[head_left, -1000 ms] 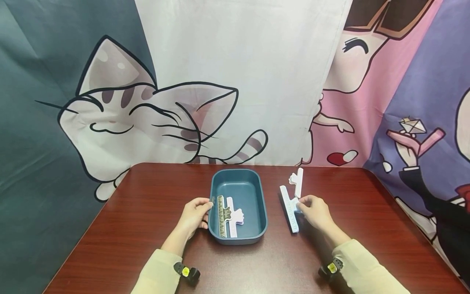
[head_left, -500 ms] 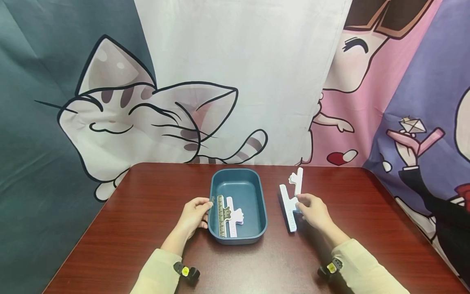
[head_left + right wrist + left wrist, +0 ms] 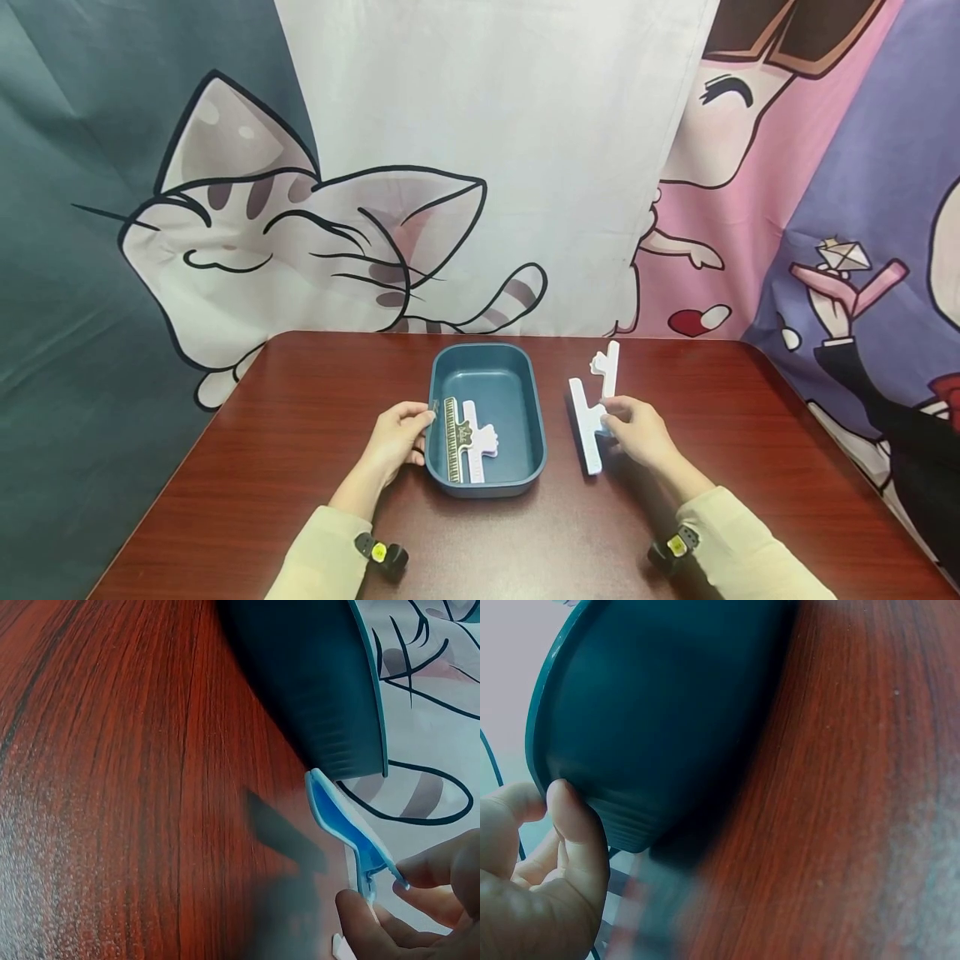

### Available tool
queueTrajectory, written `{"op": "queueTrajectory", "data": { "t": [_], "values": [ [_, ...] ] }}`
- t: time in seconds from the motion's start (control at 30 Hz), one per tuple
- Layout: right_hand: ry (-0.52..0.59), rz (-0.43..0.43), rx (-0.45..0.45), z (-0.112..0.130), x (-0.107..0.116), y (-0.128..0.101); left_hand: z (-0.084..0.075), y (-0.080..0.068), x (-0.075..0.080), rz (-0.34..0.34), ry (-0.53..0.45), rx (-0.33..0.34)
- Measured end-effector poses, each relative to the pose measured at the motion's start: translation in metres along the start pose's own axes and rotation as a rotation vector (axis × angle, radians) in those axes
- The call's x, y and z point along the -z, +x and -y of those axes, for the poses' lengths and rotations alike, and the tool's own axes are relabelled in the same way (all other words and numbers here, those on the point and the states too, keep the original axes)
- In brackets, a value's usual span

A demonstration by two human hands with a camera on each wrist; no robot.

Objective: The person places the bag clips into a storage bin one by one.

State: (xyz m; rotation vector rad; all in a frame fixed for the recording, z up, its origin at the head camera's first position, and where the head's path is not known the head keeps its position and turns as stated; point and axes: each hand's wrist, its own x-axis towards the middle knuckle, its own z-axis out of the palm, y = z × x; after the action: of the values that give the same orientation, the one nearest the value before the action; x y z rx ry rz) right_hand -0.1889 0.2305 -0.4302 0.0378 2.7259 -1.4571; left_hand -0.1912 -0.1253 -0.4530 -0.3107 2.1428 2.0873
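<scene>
My left hand (image 3: pixel 395 435) pinches the left rim of a dark teal plastic tray (image 3: pixel 523 358) between thumb and fingers. Inside the tray, along its left side, lie a patterned gold-and-black clip (image 3: pixel 453 442) and a pale pink clip (image 3: pixel 472 442). To the right of the tray my right hand (image 3: pixel 637 432) holds a light blue clip (image 3: pixel 583 427) by its handle tabs. The right wrist view shows that blue clip (image 3: pixel 341 814) raised off the table, its shadow below, with thumb and fingers at the tabs. Beyond that hand lies a white clip (image 3: pixel 611 367), its near end close to the fingers.
Everything stands on a reddish-brown wooden table (image 3: pixel 315 383). A cloth backdrop (image 3: pixel 525 125) with cartoon figures hangs behind the table's far edge. Each wrist wears a small black camera, such as the left camera (image 3: pixel 386 558).
The blue clip has shifted slightly left in my right hand and turned a little, so its long bar looks different. My left hand, the tray and the white clip have stayed put.
</scene>
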Motion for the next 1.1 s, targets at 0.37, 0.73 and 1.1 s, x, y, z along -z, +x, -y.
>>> {"op": "queueTrajectory", "data": {
  "t": [0.37,0.73,1.1],
  "values": [
    [0.086,0.02,-0.002,0.003,-0.002,-0.001,-0.001,-0.001,0.0,0.005,0.005,0.003],
    [0.104,0.04,0.004,0.006,-0.003,-0.001,-0.014,-0.011,0.0,0.027,0.005,0.001],
    [0.136,0.051,0.009,0.007,-0.006,0.0,0.0,0.001,-0.001,-0.003,-0.002,-0.004]
  ]
}}
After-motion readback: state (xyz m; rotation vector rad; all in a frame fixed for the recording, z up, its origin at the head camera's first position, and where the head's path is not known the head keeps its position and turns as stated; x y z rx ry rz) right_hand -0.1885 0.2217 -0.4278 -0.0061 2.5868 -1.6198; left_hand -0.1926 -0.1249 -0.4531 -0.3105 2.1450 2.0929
